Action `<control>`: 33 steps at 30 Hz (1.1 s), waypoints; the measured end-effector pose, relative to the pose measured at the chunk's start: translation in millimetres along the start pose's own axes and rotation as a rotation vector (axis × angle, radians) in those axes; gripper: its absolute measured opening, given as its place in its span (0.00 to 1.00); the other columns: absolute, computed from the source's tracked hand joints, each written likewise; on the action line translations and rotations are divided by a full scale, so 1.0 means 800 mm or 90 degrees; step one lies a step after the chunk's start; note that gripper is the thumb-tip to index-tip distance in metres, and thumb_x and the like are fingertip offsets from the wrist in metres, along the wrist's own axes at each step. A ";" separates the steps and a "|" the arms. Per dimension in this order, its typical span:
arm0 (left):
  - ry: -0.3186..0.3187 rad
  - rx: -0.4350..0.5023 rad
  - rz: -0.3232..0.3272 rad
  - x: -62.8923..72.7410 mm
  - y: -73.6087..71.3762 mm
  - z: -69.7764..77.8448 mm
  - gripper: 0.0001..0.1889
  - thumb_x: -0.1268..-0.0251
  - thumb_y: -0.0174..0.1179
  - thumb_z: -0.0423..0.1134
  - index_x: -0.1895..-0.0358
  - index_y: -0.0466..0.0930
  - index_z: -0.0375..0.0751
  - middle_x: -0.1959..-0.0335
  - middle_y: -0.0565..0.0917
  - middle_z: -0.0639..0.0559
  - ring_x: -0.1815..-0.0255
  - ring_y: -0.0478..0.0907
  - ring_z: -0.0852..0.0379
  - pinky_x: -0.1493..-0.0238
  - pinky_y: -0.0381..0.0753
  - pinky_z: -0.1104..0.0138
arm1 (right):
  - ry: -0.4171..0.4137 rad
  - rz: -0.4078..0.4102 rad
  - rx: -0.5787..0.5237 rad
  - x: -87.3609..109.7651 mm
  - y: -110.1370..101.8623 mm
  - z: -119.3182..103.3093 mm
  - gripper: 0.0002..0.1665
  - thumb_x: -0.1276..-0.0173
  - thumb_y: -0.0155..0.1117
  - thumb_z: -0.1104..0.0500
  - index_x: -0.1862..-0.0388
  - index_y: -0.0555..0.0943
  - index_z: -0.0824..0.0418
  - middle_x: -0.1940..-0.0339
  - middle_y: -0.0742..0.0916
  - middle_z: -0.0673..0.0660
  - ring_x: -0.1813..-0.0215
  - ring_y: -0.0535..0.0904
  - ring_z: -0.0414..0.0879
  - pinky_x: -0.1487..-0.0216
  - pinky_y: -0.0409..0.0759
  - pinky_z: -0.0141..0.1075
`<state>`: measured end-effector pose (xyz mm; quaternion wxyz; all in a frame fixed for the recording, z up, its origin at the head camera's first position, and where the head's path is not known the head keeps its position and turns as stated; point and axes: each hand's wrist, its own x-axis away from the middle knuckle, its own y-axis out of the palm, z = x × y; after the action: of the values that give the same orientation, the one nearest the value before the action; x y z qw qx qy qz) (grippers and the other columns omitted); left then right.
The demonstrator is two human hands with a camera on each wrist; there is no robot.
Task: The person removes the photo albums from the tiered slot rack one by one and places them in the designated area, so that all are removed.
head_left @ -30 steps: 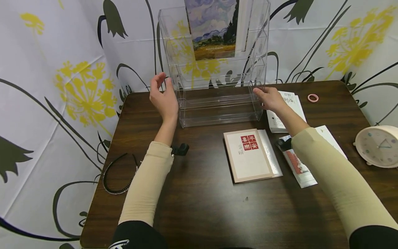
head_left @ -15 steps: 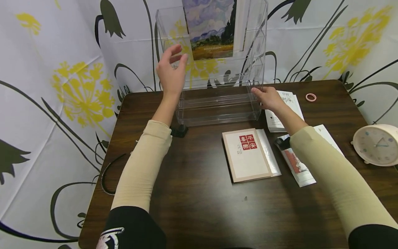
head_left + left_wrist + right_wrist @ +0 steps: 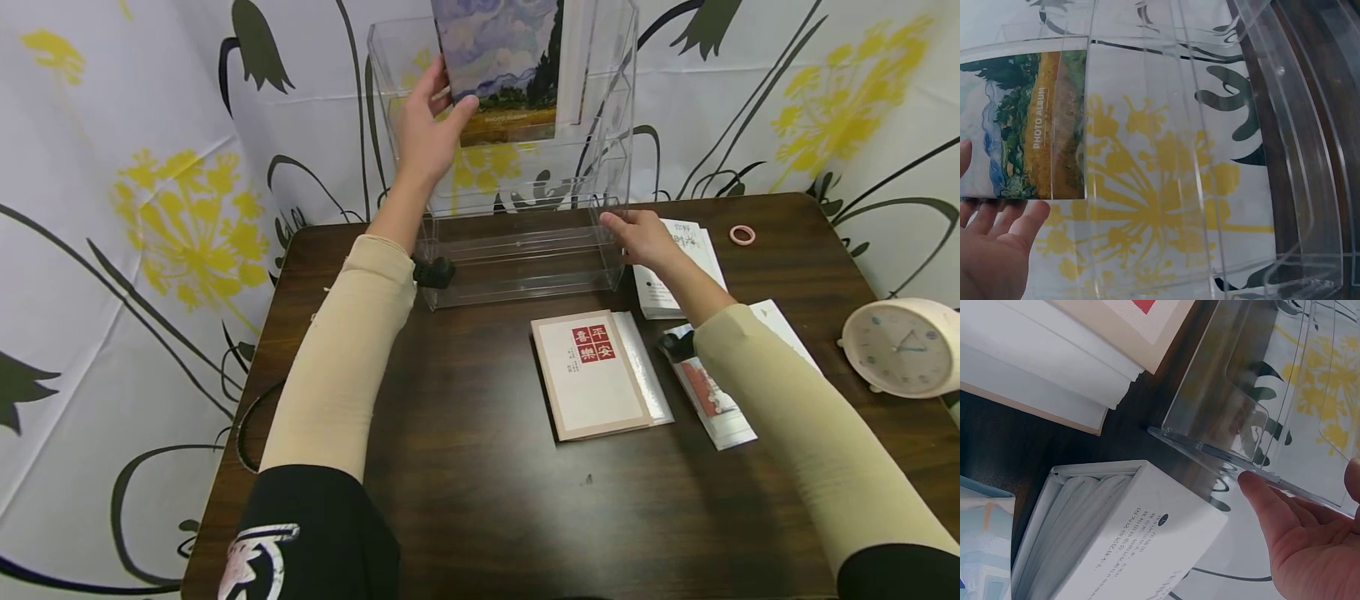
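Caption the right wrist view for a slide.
Right hand holds a clear rack by its edge, near a white book.

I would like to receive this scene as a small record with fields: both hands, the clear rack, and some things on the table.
Left hand: at left edge of photo album; firm grip not certain
Right hand: holds right side of clear rack
Clear rack contents: photo album, landscape cover
Table, nearer than rack: beige booklet with red print
Table, right side: pink ring, round-faced clock
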<state>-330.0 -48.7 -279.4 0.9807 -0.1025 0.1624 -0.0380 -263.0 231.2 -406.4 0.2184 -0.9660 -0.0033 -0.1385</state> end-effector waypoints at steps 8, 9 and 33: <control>-0.049 -0.064 -0.012 -0.032 0.005 -0.010 0.26 0.33 0.64 0.42 0.33 0.71 0.47 0.44 0.77 0.51 0.47 0.75 0.57 0.48 0.73 0.70 | 0.000 0.002 0.011 0.002 0.001 -0.001 0.36 0.21 0.49 0.45 0.28 0.64 0.71 0.32 0.70 0.73 0.32 0.68 0.65 0.40 0.72 0.54; -0.048 -0.082 -0.012 -0.032 0.006 -0.009 0.24 0.33 0.64 0.43 0.35 0.74 0.46 0.46 0.77 0.52 0.49 0.75 0.58 0.49 0.73 0.70 | 0.000 0.002 0.011 0.002 0.001 -0.001 0.36 0.22 0.49 0.45 0.28 0.64 0.71 0.32 0.70 0.73 0.32 0.68 0.65 0.40 0.72 0.54; 0.142 -0.035 0.066 -0.018 0.022 -0.006 0.10 0.37 0.67 0.43 0.63 0.84 0.38 0.79 0.76 0.50 0.80 0.62 0.60 0.72 0.60 0.69 | -0.013 0.005 0.016 0.002 0.000 -0.002 0.37 0.22 0.49 0.44 0.28 0.63 0.71 0.32 0.71 0.73 0.31 0.67 0.65 0.40 0.72 0.54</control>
<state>-344.3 -30.9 -283.3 0.9539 -0.1163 0.2765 0.0059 -262.1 230.3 -404.8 0.2313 -0.9644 -0.0032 -0.1278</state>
